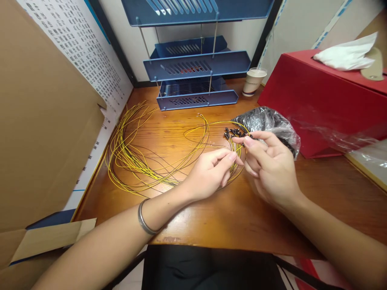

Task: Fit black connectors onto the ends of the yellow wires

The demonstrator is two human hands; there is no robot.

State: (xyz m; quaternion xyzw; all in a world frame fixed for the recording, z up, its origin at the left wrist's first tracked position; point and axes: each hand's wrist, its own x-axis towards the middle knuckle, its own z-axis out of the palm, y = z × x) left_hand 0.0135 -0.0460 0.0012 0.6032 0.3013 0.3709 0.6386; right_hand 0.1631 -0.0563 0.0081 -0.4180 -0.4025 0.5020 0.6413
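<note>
Yellow wires [136, 161] fan across frame centre as left hand [208, 173] and right hand [269, 165] pinch their black-tipped ends [234, 133].

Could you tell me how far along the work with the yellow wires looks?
Looks done: a cluster of wire ends already carries small black tips. In hand: the right hand pinches a wire near those tips, and the left hand holds the bundle just below. Left: a large tangle of yellow wires lies loose on the desk, and the bag sits behind the hands.
</note>
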